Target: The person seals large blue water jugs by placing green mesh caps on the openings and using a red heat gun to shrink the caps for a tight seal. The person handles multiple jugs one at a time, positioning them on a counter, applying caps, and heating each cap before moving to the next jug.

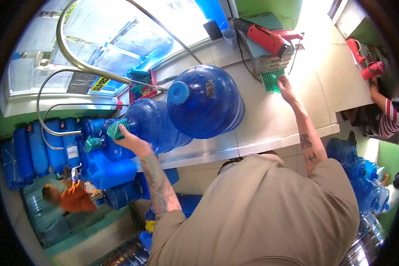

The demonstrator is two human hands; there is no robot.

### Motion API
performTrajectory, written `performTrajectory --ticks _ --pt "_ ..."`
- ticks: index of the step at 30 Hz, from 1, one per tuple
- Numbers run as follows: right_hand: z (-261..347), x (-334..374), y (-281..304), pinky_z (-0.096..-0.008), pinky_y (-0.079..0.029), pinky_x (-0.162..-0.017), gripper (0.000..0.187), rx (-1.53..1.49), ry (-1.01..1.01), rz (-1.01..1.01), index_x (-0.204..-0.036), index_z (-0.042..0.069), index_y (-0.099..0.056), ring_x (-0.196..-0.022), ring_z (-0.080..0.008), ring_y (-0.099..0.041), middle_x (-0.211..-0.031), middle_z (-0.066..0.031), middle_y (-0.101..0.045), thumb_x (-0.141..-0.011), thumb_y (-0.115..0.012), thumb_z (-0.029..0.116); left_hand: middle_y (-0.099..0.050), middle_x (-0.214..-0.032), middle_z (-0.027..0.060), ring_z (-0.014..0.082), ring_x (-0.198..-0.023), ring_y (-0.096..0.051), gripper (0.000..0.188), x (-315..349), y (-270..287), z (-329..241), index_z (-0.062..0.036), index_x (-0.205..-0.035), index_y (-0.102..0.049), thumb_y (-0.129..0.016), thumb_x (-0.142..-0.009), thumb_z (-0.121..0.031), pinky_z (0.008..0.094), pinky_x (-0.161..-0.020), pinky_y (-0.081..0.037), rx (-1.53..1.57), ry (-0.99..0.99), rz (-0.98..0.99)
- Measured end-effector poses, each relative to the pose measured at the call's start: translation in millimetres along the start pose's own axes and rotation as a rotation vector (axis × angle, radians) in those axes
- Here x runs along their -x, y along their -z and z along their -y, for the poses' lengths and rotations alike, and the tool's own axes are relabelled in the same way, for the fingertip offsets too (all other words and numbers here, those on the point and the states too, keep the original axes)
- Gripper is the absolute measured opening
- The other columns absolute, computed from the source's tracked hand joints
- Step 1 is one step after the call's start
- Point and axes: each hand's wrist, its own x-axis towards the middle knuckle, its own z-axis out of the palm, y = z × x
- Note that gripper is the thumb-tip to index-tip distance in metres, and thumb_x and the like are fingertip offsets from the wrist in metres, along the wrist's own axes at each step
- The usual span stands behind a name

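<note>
My left hand point(131, 141) is closed on a green striped plastic neck seal point(115, 129) at the top of a blue water jug point(112, 150). A second green seal point(93, 144) shows just left of it. On the right, my right hand point(288, 89) pinches the edge of a pile of flat green seals point(272, 81), which lies against a stack of pale flat packs point(275, 63). Between my hands stand more blue jugs, the nearest being a large jug point(224, 99) with a light blue cap point(178, 92).
A red heat gun point(266, 39) with a cord lies on the stack. Bent metal pipes point(60, 35) reach over the jugs from the window side. A red basket point(153, 76) sits behind. Blue containers point(37, 146) line the left; another person's striped sleeve point(389, 119) is at right.
</note>
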Motion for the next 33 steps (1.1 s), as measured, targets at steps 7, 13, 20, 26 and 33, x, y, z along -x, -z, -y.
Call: performTrajectory --ticks 7,13,20,26,33 --pt "222 131 -2 -0.0264 -0.049 -0.087 0.019 -0.526 0.210 0.530 -0.118 0.002 -0.057 -0.094 -0.0087 -0.057 -0.096 -0.0013 -0.061 -0.103 -0.057 0.013 -0.058 -0.132 0.0126 0.0196 -0.114 -0.060 0.051 129 -21 -81 -0.0023 -0.139 -0.048 -0.070 -0.093 -0.012 0.0310 -0.090 -0.051 0.410 -0.009 0.835" --pt "300 174 -42 -0.0292 -0.049 -0.091 0.035 -0.376 0.323 0.544 -0.129 0.001 -0.055 -0.102 -0.0105 -0.059 -0.109 -0.0057 -0.066 -0.104 -0.057 0.026 -0.071 -0.098 0.0063 0.0139 -0.085 -0.067 0.020 90 -24 -96 -0.0061 -0.106 -0.070 -0.074 -0.087 -0.005 0.0269 -0.074 -0.054 0.332 -0.197 1.081" --pt "327 198 -60 -0.0316 -0.050 -0.091 0.040 -0.325 0.358 0.470 -0.127 0.000 -0.059 -0.100 -0.0125 -0.061 -0.107 -0.0062 -0.067 -0.099 -0.065 0.027 -0.069 -0.089 0.0066 0.0183 -0.079 -0.067 0.012 74 -5 -93 -0.0053 -0.097 -0.071 -0.075 -0.086 -0.007 0.0277 -0.071 -0.053 0.310 -0.447 1.027" --pt "338 210 -77 -0.0305 -0.049 -0.086 0.024 0.005 0.325 0.215 -0.111 0.002 -0.065 -0.095 -0.0138 -0.061 -0.101 -0.0063 -0.067 -0.098 -0.064 0.022 -0.070 -0.091 0.0042 0.0136 -0.082 -0.065 0.019 58 -5 -82 -0.0042 -0.107 -0.068 -0.073 -0.089 -0.006 0.0267 -0.076 -0.053 0.473 -0.130 1.129" --pt "349 203 -86 -0.0327 -0.045 -0.101 0.038 -0.216 0.485 0.151 -0.133 0.009 -0.062 -0.120 -0.0167 -0.059 -0.124 -0.0059 -0.068 -0.096 -0.064 0.019 -0.070 -0.092 0.0059 0.0124 -0.085 -0.066 0.010 37 -13 -68 -0.0020 -0.103 -0.067 -0.066 -0.094 -0.008 0.0275 -0.078 -0.053 0.383 -0.311 1.292"
